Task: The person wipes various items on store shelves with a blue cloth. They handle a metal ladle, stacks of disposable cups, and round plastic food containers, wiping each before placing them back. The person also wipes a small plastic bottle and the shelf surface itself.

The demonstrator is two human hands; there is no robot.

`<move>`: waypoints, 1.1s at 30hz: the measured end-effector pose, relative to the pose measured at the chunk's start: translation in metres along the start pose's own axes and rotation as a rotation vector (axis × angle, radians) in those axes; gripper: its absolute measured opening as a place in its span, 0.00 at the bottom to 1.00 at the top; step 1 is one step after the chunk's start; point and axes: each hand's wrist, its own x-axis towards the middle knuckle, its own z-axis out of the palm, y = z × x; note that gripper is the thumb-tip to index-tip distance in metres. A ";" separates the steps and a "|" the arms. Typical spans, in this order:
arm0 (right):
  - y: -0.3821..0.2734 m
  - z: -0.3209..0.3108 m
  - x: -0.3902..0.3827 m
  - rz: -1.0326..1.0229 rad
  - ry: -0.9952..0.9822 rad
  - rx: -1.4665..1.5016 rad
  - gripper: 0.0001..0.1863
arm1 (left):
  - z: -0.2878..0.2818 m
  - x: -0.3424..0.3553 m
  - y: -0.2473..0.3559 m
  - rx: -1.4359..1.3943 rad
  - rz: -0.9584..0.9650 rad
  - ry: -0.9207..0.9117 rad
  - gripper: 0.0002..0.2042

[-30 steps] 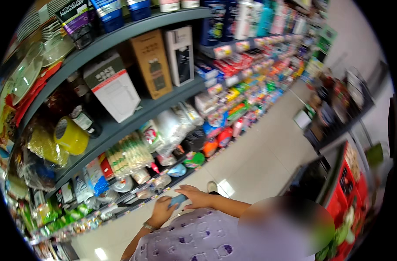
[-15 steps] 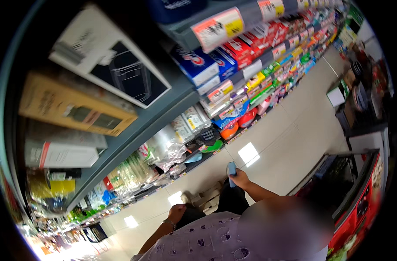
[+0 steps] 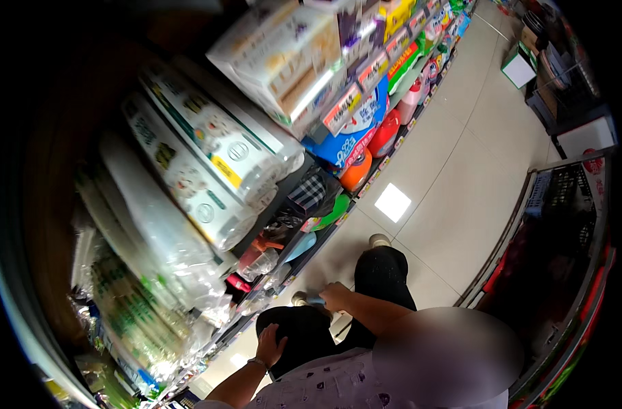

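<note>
Near the bottom shelf's front edge (image 3: 288,279), the right hand (image 3: 336,297) closes around a small blue object (image 3: 315,300), best gripped firmly and clear of that edge, while the left hand (image 3: 270,346) rests, fingers slightly spread, on the left knee (image 3: 292,334).

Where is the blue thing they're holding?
In the head view, the blue thing is low centre, in the right hand, appearing just right of a beige shoe.
</note>
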 end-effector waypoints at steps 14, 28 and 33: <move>0.049 0.003 0.109 -0.186 -0.006 0.014 0.16 | 0.084 0.014 -0.038 0.146 0.233 0.295 0.24; 0.061 0.039 0.080 -0.269 0.084 0.047 0.17 | 0.134 -0.015 0.005 0.165 0.245 0.656 0.20; 0.077 0.041 0.072 -0.366 0.339 0.273 0.16 | 0.139 -0.037 0.007 0.162 0.295 0.756 0.20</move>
